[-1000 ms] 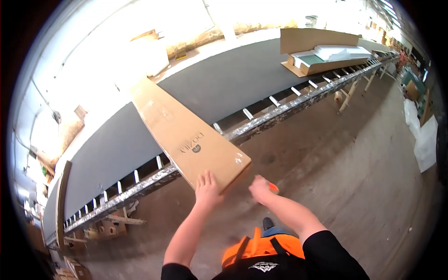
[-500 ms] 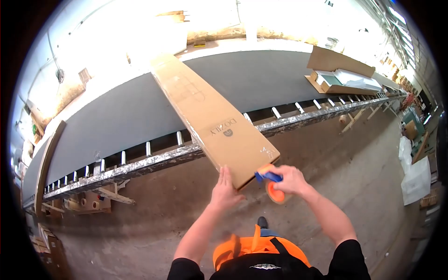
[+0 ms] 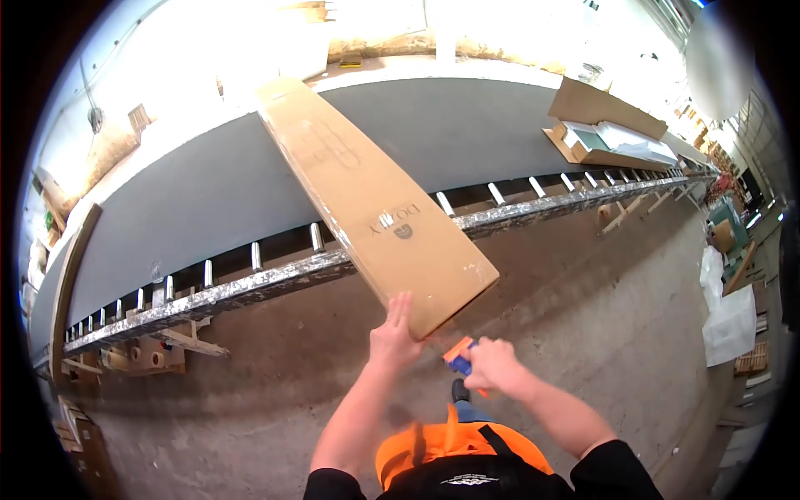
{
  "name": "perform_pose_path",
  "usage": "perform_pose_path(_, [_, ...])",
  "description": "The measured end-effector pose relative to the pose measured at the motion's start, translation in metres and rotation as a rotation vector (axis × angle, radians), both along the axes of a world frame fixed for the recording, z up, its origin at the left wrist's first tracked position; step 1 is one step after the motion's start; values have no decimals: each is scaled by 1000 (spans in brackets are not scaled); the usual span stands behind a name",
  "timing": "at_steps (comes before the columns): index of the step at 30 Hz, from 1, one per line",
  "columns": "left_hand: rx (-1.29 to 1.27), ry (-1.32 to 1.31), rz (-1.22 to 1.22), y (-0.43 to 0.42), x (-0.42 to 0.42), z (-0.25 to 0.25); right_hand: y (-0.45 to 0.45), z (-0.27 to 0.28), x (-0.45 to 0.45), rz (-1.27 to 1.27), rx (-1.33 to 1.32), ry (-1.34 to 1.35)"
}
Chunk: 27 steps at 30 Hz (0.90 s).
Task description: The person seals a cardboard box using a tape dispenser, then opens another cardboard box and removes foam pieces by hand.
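A long, flat cardboard box [image 3: 375, 192] with dark printing lies across the conveyor, its near end jutting over the edge toward me. At its near left corner, my left hand [image 3: 395, 340] rests with outstretched fingers laid along the side. My right hand [image 3: 497, 367] grips a blue and orange tape dispenser [image 3: 458, 357]. The dispenser is just below the box's near end and apart from it. My fingers hide part of the handle and most of the roll.
The dark conveyor belt [image 3: 467, 125] has metal rollers along a worn rail [image 3: 292, 272]. An open carton [image 3: 612, 146] with white packing stands farther right. A narrow cardboard piece [image 3: 75, 283] is at the left. White plastic sheeting [image 3: 730, 327] lies on the floor at right.
My right hand has drawn the tape dispenser down and left, away from the box's near end. My left hand has stayed at the corner, shifting slightly. The box still lies across the conveyor.
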<state>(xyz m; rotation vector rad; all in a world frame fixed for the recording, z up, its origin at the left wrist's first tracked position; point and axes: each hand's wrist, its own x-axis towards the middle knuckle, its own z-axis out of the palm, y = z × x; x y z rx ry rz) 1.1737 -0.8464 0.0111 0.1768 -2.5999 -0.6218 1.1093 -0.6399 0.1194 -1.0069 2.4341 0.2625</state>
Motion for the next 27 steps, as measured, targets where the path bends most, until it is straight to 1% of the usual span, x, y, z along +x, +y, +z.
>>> perform_pose_path(1, [-10, -46, -5, 1, 1, 7, -1, -16, 9, -46, -30, 3])
perform_pose_path(2, [-28, -100, -24, 0, 6, 15, -9, -32, 13, -49, -151, 66])
perform_pose_path(4, [-113, -179, -52, -4, 6, 26, -47, -40, 7, -2, -58, -25])
perform_pose_path(6, [-233, -232, -58, -6, 6, 32, -61, -145, 9, 238, 94, 52])
perform_pose_path(7, [-352, -377, -73, -8, 3, 44, -56, -172, 14, 152, 10, 111])
perform_pose_path(8, [-351, -471, -112, -11, -3, 66, -47, -158, 7, 44, -68, 15])
perform_pose_path(9, [-342, -574, -147, -12, -5, 91, -31, -125, 9, -55, -141, -89])
perform_pose_path(10, [-327, -685, -179, -13, -9, 105, -13, -110, 9, -151, -208, -199])
perform_pose_path(11, [-298, -737, -235, -18, -19, 108, 11, -132, -2, -373, -351, -328])
perform_pose_path(12, [-242, -630, -236, -16, -29, 101, 48, -159, -13, -473, -668, -347])
perform_pose_path(13, [-183, -523, -228, -13, -40, 89, 67, -123, -37, -946, -689, -777])
perform_pose_path(14, [-123, -422, -215, -9, -49, 80, 101, -157, -62, -981, -1117, -993])
perform_pose_path(15, [-107, -376, -267, 0, -62, 76, 113, -136, -91, -1049, -1308, -1070])
perform_pose_path(16, [-205, -384, -255, 11, -73, 70, 123, -130, -126, -1101, -1329, -1068])
perform_pose_path(18, [-412, -406, -250, 26, -84, 56, 121, -102, -192, -1008, -1392, -1158])
perform_pose_path(19, [-371, -474, -264, 26, -87, 62, 109, -83, -216, -931, -1417, -1078])
perform_pose_path(20, [-355, -458, -279, 23, -90, 58, 99, -75, -240, -878, -1389, -1081])
perform_pose_path(22, [-315, -430, -289, 15, -85, 49, 78, -84, -272, -778, -1064, -1244])
perform_pose_path(23, [-279, -418, -286, 11, -83, 45, 74, -85, -268, -642, -907, -1291])
perform_pose_path(24, [-211, -425, -274, 6, -84, 44, 89, -102, -261, -661, -883, -1263])
perform_pose_path(25, [-135, -432, -260, 3, -83, 43, 106, -112, -236, -623, -989, -1296])
perform_pose_path(26, [-54, -429, -241, 2, -83, 43, 122, -102, -203, -573, -1110, -1356])
perform_pose_path(27, [-28, -335, -218, 7, -89, 47, 128, -91, -163, -650, -1152, -1468])
